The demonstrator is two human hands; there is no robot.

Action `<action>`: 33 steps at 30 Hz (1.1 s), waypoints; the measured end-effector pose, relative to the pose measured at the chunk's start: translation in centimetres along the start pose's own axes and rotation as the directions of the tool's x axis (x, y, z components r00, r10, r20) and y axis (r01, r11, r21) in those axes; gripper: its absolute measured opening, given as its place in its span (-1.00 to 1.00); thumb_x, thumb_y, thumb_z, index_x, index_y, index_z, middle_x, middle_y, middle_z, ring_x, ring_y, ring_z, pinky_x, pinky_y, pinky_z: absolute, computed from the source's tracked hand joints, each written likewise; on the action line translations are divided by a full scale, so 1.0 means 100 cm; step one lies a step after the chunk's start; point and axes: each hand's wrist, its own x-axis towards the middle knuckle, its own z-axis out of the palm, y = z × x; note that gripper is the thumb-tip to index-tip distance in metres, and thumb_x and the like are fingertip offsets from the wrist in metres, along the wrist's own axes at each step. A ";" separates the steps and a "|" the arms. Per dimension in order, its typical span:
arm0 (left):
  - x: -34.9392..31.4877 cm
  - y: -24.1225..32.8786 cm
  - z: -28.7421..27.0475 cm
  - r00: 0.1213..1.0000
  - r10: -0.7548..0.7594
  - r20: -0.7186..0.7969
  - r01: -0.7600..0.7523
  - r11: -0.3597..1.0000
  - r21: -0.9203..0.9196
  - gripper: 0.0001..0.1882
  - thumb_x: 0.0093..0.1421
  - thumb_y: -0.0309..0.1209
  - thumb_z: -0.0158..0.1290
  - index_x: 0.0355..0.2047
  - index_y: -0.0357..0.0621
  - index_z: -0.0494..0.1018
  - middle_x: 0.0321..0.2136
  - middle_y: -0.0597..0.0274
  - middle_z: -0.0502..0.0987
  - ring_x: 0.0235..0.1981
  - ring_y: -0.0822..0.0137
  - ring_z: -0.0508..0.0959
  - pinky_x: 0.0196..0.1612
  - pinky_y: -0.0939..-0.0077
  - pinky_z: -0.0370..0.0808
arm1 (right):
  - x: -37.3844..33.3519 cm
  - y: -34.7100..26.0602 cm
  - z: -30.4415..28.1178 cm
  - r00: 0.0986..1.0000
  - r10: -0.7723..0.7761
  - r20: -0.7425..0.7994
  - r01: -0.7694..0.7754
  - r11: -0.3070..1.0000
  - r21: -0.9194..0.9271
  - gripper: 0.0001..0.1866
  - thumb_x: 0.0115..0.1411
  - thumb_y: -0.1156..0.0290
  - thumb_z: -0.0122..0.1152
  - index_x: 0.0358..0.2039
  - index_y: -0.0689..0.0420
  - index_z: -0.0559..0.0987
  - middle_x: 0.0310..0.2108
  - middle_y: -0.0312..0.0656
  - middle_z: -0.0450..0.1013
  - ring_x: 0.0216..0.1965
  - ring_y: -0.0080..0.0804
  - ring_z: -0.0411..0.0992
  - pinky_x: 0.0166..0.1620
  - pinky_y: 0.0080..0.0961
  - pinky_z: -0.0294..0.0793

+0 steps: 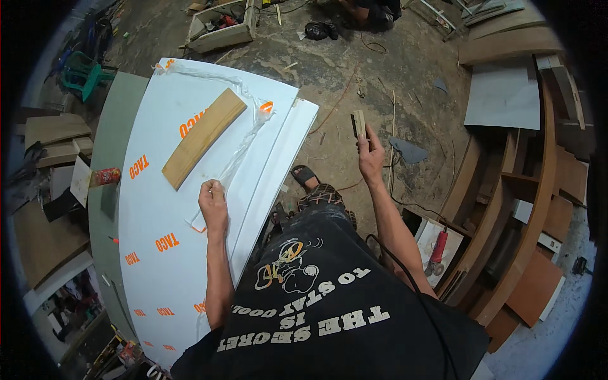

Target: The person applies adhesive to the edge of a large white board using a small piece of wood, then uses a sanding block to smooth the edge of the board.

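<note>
It's a woodworking shop — a big white panel [183, 212] at centre left, wooden framework [546, 158] along the right, a red power tool [438, 247] lower right, grimy floor [297, 60] up top.

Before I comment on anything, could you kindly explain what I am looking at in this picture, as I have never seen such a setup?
Certainly. There is no robot here: these are a person's own bare hands. The single picture comes from a wide fisheye camera worn on the head, looking down, so straight edges bend near the rim.

A flat wooden piece lies on a large white panel with orange printing. The left hand pinches a strip of clear plastic film trailing across that panel. The right hand holds a small, narrow piece above the floor; its exact kind is unclear.
</note>
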 end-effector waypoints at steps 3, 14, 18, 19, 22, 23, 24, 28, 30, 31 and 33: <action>-0.003 0.002 -0.004 0.999 -0.009 0.032 0.009 1.000 0.002 -0.84 0.48 -0.27 0.03 -0.20 -0.08 0.46 -0.64 0.58 0.31 -0.72 0.70 0.19 -0.70 0.70 0.09 | -0.002 0.007 -0.008 1.000 -0.007 0.004 0.007 0.999 0.046 -0.41 0.43 0.23 0.18 0.34 0.32 0.38 0.25 0.12 0.43 0.22 -0.18 0.45 0.23 -0.34 0.44; -0.021 0.033 -0.012 0.975 -0.182 0.127 0.190 0.980 -0.057 -0.83 0.48 -0.26 0.02 -0.23 -0.04 0.43 -0.65 0.59 0.28 -0.72 0.74 0.18 -0.70 0.75 0.07 | 0.007 -0.002 -0.005 0.999 0.047 -0.007 -0.047 0.998 -0.032 -0.41 0.43 0.23 0.19 0.33 0.32 0.39 0.24 0.09 0.44 0.22 -0.20 0.45 0.22 -0.34 0.44; -0.016 0.030 -0.014 0.981 -0.040 0.191 0.033 0.999 0.036 -0.82 0.48 -0.27 0.02 -0.23 -0.09 0.44 -0.65 0.59 0.27 -0.68 0.65 0.22 -0.62 0.67 0.17 | 0.013 -0.031 0.019 0.999 -0.017 0.049 0.017 1.000 -0.013 -0.43 0.43 0.28 0.18 0.34 0.32 0.38 0.23 0.08 0.44 0.20 -0.23 0.46 0.20 -0.36 0.45; -0.016 0.034 -0.015 0.976 0.036 0.214 -0.074 0.982 0.174 -0.83 0.46 -0.30 0.02 -0.22 -0.13 0.45 -0.64 0.54 0.29 -0.65 0.58 0.25 -0.57 0.60 0.22 | 0.013 -0.038 0.028 0.998 -0.016 0.059 0.017 1.000 -0.018 -0.43 0.43 0.28 0.18 0.34 0.32 0.38 0.23 0.08 0.44 0.20 -0.23 0.46 0.20 -0.36 0.45; -0.010 0.059 -0.014 0.972 0.073 0.224 -0.170 0.874 0.455 -0.82 0.43 -0.31 0.05 -0.18 -0.18 0.47 -0.62 0.37 0.40 -0.61 0.44 0.37 -0.50 0.45 0.32 | 0.025 -0.061 0.055 0.984 -0.141 0.110 0.140 0.990 0.014 -0.42 0.43 0.29 0.18 0.36 0.29 0.37 0.23 0.05 0.45 0.13 -0.27 0.50 0.15 -0.36 0.50; -0.010 0.064 -0.015 0.979 0.040 0.201 -0.155 0.788 0.595 -0.79 0.41 -0.29 0.06 -0.15 -0.19 0.48 -0.61 0.26 0.49 -0.59 0.36 0.46 -0.47 0.37 0.37 | 0.030 -0.067 0.064 0.983 -0.144 0.117 0.143 0.990 0.013 -0.42 0.43 0.29 0.18 0.36 0.29 0.37 0.23 0.05 0.45 0.13 -0.27 0.50 0.15 -0.36 0.50; -0.009 0.063 -0.013 0.984 0.043 0.174 -0.141 0.787 0.601 -0.77 0.38 -0.29 0.07 -0.08 -0.16 0.50 -0.60 0.15 0.53 -0.58 0.24 0.52 -0.43 0.29 0.42 | 0.036 -0.072 0.072 0.975 -0.193 0.109 0.191 0.981 0.022 -0.43 0.41 0.31 0.20 0.34 0.31 0.38 0.23 0.07 0.45 0.16 -0.25 0.48 0.17 -0.37 0.48; -0.024 0.066 0.003 0.989 -0.007 0.151 -0.081 0.817 0.572 -0.71 0.35 -0.26 0.11 -0.04 -0.16 0.50 -0.53 0.16 0.54 -0.50 0.18 0.55 -0.37 0.26 0.46 | 0.046 -0.090 0.089 0.965 -0.235 0.116 0.230 0.972 0.055 -0.44 0.40 0.33 0.21 0.32 0.34 0.40 0.20 0.08 0.47 0.17 -0.23 0.48 0.19 -0.37 0.46; -0.031 0.067 0.013 0.957 0.146 0.249 -0.282 0.665 0.692 -0.60 0.28 -0.20 0.17 0.02 -0.17 0.48 -0.37 0.08 0.55 -0.32 0.08 0.58 -0.23 0.16 0.48 | 0.051 -0.082 0.086 0.969 -0.216 0.116 0.208 0.975 0.072 -0.44 0.40 0.32 0.21 0.32 0.33 0.41 0.20 0.08 0.47 0.16 -0.24 0.49 0.19 -0.38 0.47; -0.032 0.067 0.017 0.956 0.159 0.248 -0.289 0.665 0.688 -0.60 0.28 -0.20 0.17 0.02 -0.17 0.48 -0.37 0.08 0.55 -0.32 0.08 0.58 -0.23 0.16 0.48 | 0.054 -0.076 0.083 0.976 -0.187 0.113 0.178 0.980 0.087 -0.44 0.40 0.32 0.21 0.32 0.33 0.41 0.19 0.07 0.48 0.15 -0.25 0.49 0.19 -0.38 0.47; -0.029 0.068 0.024 0.929 0.211 0.305 -0.363 0.684 0.633 -0.59 0.24 -0.24 0.15 0.03 -0.20 0.48 -0.23 0.05 0.51 -0.18 0.02 0.54 -0.11 0.14 0.45 | 0.055 -0.061 0.076 0.983 -0.149 0.107 0.137 0.985 0.109 -0.44 0.41 0.31 0.21 0.32 0.32 0.41 0.19 0.05 0.49 0.14 -0.27 0.50 0.18 -0.39 0.47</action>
